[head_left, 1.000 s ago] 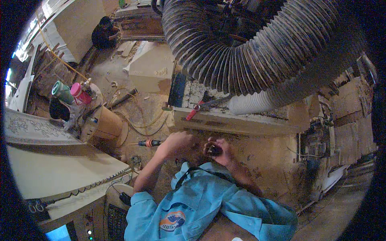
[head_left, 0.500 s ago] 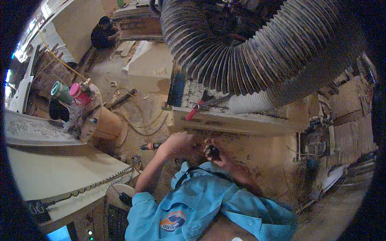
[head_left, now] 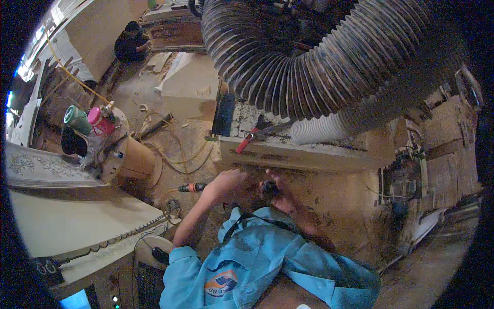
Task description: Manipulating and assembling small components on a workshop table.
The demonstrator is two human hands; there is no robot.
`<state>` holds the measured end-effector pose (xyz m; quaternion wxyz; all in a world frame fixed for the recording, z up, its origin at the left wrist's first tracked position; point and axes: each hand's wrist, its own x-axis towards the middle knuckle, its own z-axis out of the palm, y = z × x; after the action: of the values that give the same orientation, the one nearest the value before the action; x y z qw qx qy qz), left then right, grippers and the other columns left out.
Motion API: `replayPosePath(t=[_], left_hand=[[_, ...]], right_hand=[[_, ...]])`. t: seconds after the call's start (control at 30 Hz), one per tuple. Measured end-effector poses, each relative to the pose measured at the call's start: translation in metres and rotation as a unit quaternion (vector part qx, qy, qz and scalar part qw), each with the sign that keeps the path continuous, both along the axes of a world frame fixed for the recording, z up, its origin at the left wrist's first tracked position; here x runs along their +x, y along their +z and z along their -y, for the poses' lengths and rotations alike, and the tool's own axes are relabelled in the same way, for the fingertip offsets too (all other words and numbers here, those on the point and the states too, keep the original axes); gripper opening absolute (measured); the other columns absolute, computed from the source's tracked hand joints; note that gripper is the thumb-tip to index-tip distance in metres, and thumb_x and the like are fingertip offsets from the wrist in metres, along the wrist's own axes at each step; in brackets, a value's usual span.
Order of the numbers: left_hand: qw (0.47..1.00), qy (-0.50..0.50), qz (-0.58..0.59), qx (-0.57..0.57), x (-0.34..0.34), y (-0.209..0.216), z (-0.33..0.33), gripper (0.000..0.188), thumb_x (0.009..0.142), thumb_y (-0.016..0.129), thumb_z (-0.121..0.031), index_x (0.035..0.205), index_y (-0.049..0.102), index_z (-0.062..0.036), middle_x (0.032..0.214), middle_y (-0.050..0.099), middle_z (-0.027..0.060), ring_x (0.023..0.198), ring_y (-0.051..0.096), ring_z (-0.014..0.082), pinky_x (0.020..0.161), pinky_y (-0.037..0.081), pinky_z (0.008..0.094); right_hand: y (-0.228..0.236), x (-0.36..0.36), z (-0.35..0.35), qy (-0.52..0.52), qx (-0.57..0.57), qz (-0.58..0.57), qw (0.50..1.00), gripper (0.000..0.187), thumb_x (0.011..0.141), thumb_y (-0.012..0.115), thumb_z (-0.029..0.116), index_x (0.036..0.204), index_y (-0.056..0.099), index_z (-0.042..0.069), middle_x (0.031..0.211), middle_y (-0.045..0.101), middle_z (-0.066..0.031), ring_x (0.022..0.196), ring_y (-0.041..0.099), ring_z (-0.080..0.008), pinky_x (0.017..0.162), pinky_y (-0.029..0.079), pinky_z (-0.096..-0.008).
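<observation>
My left hand (head_left: 229,185) is held out in front of my blue shirt, its fingers curled in. What those fingers hold, if anything, is hidden. A hand's width to the right, my right hand (head_left: 284,198) is closed round a small dark round object (head_left: 269,188), with one finger or the thumb raised beside it. The object is too dark to name. Just left of my left wrist is an orange-and-black cylindrical fitting (head_left: 192,188) with a thin cord or hose behind it; whether it touches the wrist I cannot tell.
A large ribbed duct (head_left: 303,77) arches over a dusty machine cabinet (head_left: 303,157), where a red-handled tool (head_left: 247,141) lies. At left are a pink container (head_left: 101,121), a green one (head_left: 77,119) and a pale panel (head_left: 77,216). A person (head_left: 131,44) crouches far off.
A finger or the thumb of my right hand has lifted and straightened, and the dark object has shifted slightly. My left hand stays nearly where it was. The whole view has shifted a little.
</observation>
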<state>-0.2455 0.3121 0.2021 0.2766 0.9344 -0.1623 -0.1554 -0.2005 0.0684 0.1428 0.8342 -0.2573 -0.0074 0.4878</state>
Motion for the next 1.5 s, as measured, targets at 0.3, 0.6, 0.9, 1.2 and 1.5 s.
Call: replayPosePath(t=[0.3,0.6,0.9,1.2,1.5], left_hand=[[1.000,0.015,-0.014,0.008,-0.003,0.031,0.010,0.028,0.085,0.058,-0.033,0.092,0.064,-0.0064,0.082,0.066,0.0206,0.080,0.065,0.0384,0.070,0.053,0.0475],[0.998,-0.006,-0.053,0.015,-0.002,0.051,0.013,0.022,0.086,0.058,-0.028,0.097,0.066,-0.0114,0.087,0.067,0.0165,0.082,0.065,0.0357,0.074,0.052,0.0458],[0.999,-0.015,-0.034,-0.040,-0.002,0.051,0.012,0.024,0.084,0.058,-0.031,0.096,0.064,-0.0110,0.084,0.066,0.0192,0.080,0.064,0.0397,0.068,0.052,0.0495],[0.998,0.000,-0.050,-0.037,-0.001,0.070,0.011,0.028,0.085,0.056,-0.037,0.098,0.065,-0.0138,0.084,0.067,0.0160,0.078,0.064,0.0389,0.070,0.052,0.0493],[0.999,0.008,-0.024,-0.047,0.003,0.027,0.008,0.032,0.085,0.058,-0.037,0.084,0.068,-0.0073,0.077,0.065,0.0222,0.076,0.064,0.0398,0.067,0.052,0.0494]], right_hand=[[0.003,-0.008,0.006,-0.046,0.057,-0.076,0.994,0.054,0.086,0.061,0.046,0.128,0.045,0.016,0.121,0.055,-0.0159,0.106,0.056,-0.0298,0.083,0.049,-0.0400],[-0.016,-0.006,-0.003,0.093,0.274,-0.176,0.941,0.051,0.091,0.050,0.049,0.125,0.049,0.010,0.124,0.052,-0.0192,0.093,0.061,-0.0295,0.086,0.050,-0.0470],[-0.014,-0.015,-0.004,-0.092,0.060,-0.101,0.989,0.042,0.094,0.046,0.042,0.112,0.059,0.007,0.107,0.063,-0.0163,0.089,0.063,-0.0252,0.081,0.053,-0.0395],[0.005,-0.005,-0.007,-0.002,0.170,-0.202,0.965,0.040,0.095,0.048,0.039,0.121,0.055,0.010,0.122,0.055,-0.0164,0.105,0.057,-0.0296,0.082,0.053,-0.0332],[-0.013,0.004,0.003,-0.074,0.064,-0.113,0.989,0.049,0.093,0.044,0.053,0.105,0.062,0.008,0.109,0.059,-0.0159,0.098,0.057,-0.0340,0.071,0.054,-0.0402]])
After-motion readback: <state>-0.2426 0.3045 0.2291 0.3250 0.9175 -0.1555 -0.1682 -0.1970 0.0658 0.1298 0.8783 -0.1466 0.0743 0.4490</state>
